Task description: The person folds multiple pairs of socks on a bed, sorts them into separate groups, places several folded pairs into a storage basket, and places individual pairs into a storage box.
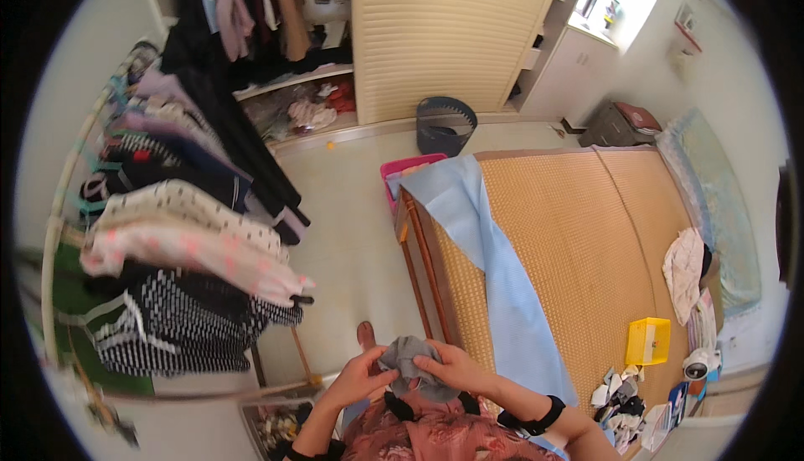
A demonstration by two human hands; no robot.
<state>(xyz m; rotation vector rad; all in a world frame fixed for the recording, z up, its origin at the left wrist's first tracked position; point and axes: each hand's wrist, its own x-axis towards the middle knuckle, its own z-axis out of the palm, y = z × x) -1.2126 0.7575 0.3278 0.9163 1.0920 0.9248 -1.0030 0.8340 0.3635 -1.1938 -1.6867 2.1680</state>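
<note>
A small grey piece of cloth (408,353), bunched up, is held in front of my body. My left hand (363,374) grips its left side, thumb on top. On its right side my right hand (457,367) pinches the fabric with thumb and fingers. Its exact kind cannot be told. Beside my right arm lies a light blue cloth (518,310), stretched along the edge of the bed with its woven mat (578,228). A pile of small grey, white and black cloth items (622,401) rests on the bed to the right.
A yellow plastic basket (648,341) stands on the bed near folded clothes and a small white camera-like device (700,365). Left, a rack holds hanging clothes (188,228). A dark bin (445,125) and a pink basket (384,172) stand by the bed's far corner, before a wardrobe door (446,40).
</note>
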